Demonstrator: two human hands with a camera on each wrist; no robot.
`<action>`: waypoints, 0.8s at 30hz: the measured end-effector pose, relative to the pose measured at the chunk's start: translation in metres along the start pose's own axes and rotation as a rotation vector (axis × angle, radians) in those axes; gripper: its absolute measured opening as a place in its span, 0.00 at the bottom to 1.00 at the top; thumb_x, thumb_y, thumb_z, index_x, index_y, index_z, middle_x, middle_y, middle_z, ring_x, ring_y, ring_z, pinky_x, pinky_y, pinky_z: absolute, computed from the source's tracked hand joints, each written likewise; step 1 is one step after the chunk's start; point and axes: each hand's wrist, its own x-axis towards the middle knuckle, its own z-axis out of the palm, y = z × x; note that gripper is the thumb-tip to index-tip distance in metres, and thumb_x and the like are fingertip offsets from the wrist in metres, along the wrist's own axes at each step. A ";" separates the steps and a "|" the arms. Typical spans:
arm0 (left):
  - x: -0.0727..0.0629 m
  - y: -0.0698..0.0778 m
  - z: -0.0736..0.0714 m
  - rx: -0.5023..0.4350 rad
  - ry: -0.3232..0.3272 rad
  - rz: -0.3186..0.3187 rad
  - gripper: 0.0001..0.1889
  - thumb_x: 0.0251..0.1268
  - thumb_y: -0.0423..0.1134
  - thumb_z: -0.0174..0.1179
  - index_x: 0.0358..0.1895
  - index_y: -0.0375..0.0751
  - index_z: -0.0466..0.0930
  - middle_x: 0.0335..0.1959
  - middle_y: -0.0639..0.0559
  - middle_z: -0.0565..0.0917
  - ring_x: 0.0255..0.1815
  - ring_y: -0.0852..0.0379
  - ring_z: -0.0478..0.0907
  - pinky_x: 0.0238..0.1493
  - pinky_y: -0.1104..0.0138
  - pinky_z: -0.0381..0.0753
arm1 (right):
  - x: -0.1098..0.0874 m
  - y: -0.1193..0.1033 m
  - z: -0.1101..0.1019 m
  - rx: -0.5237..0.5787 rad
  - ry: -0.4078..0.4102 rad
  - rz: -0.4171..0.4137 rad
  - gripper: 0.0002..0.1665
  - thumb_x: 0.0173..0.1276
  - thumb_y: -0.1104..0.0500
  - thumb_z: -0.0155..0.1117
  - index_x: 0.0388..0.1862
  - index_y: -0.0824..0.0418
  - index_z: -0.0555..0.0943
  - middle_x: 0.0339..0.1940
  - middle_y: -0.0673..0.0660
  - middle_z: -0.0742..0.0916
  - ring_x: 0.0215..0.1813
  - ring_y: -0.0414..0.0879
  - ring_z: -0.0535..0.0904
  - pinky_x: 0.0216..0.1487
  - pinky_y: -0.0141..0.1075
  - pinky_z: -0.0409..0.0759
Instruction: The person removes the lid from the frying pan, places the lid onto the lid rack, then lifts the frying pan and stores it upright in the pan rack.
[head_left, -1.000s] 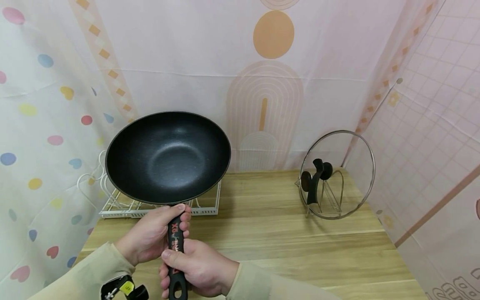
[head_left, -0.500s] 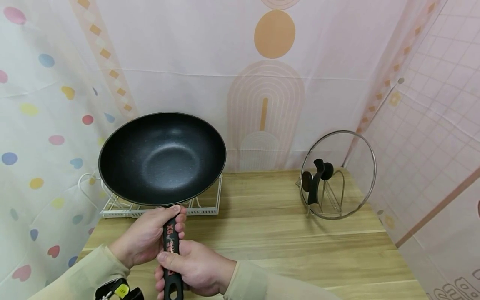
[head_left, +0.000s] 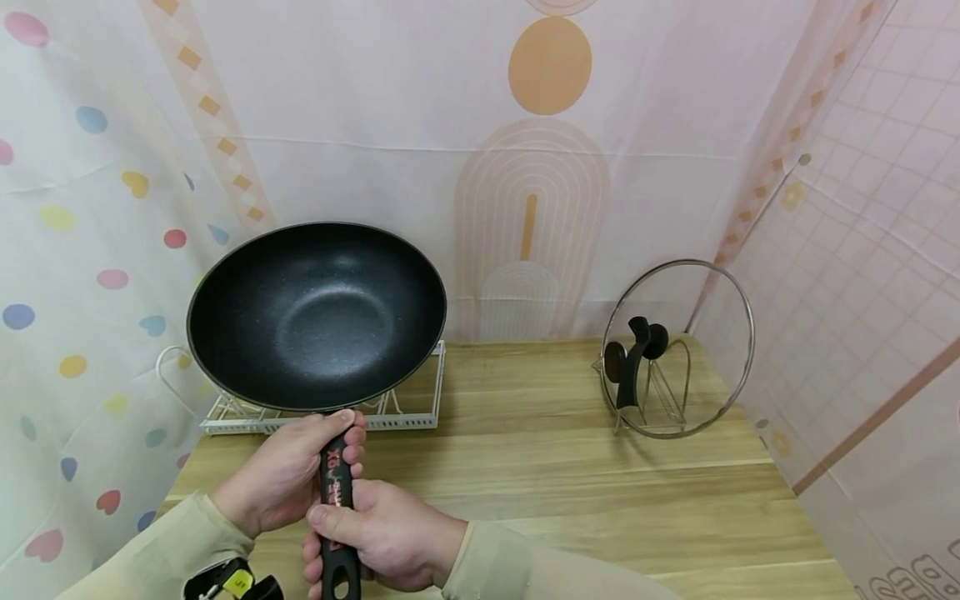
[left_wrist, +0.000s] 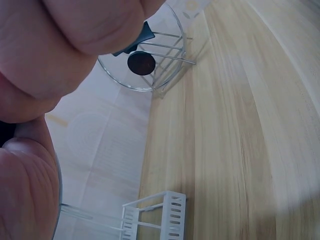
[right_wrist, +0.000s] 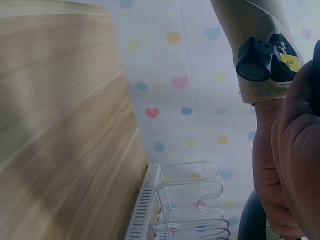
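Observation:
A black wok (head_left: 322,317) is held up by its long black handle (head_left: 336,475), its dark inside facing me. My left hand (head_left: 288,467) grips the handle close to the pan, thumb along the top. Lower down, my right hand (head_left: 393,533) wraps round the same handle near its hanging hole. Behind and beneath the wok stands a white wire rack (head_left: 408,421), partly hidden by the pan; whether they touch I cannot tell. In the left wrist view, curled fingers (left_wrist: 75,50) fill the upper left corner. The right wrist view shows the wok's edge (right_wrist: 252,220) beside the hands.
At the right of the wooden table (head_left: 525,450), a glass lid (head_left: 738,367) with a black knob handle (head_left: 633,362) stands upright in a wire holder (head_left: 678,383). Patterned curtains (head_left: 375,100) hang behind the table and along both sides.
Both hands have shifted the wok slightly to the left, over the white rack. The grip on the handle looks the same, and the lid stays in its holder.

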 end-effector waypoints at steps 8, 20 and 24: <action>-0.002 0.000 -0.003 0.003 -0.005 0.008 0.14 0.90 0.46 0.42 0.48 0.48 0.77 0.33 0.63 0.80 0.35 0.66 0.81 0.44 0.72 0.85 | 0.004 0.001 0.000 -0.011 0.001 0.006 0.23 0.88 0.57 0.47 0.56 0.81 0.71 0.32 0.48 0.82 0.31 0.39 0.82 0.47 0.32 0.87; -0.005 -0.001 -0.006 0.023 0.022 0.019 0.13 0.90 0.47 0.42 0.48 0.47 0.75 0.33 0.63 0.78 0.34 0.66 0.79 0.43 0.72 0.85 | 0.007 0.004 0.003 -0.009 -0.005 -0.010 0.28 0.87 0.57 0.47 0.57 0.88 0.66 0.30 0.48 0.82 0.30 0.39 0.82 0.45 0.30 0.86; -0.005 -0.002 -0.006 0.038 0.043 0.026 0.13 0.90 0.47 0.43 0.47 0.48 0.75 0.33 0.63 0.78 0.34 0.66 0.79 0.42 0.72 0.84 | 0.009 0.005 0.003 0.000 -0.019 -0.022 0.28 0.87 0.58 0.47 0.56 0.89 0.65 0.30 0.48 0.82 0.30 0.38 0.83 0.43 0.29 0.86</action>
